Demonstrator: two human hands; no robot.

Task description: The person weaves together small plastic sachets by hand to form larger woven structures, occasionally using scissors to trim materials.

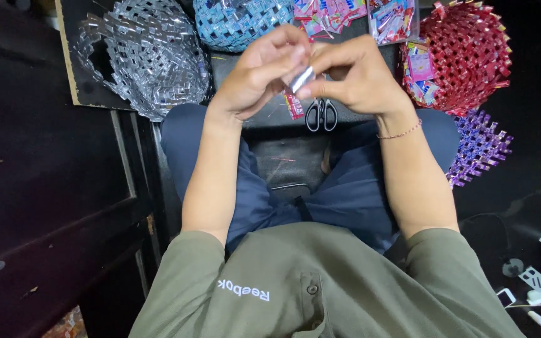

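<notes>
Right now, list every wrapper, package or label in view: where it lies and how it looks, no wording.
Silver wrapper strip: pinched between both hands, narrow, shiny.
Loose wrappers: top centre, flat, pink and red.
Clear packet: top, right of centre, rectangular, red and pink pieces inside.
Wrapper stack: against the red woven basket, pink and multicoloured.

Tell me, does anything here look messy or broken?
Nothing looks broken. Both hands, left hand and right hand, pinch a small silver strip. The only loose bits are a red wrapper scrap lying beside the scissors, and the silver woven basket overhanging its board's edge.
</notes>
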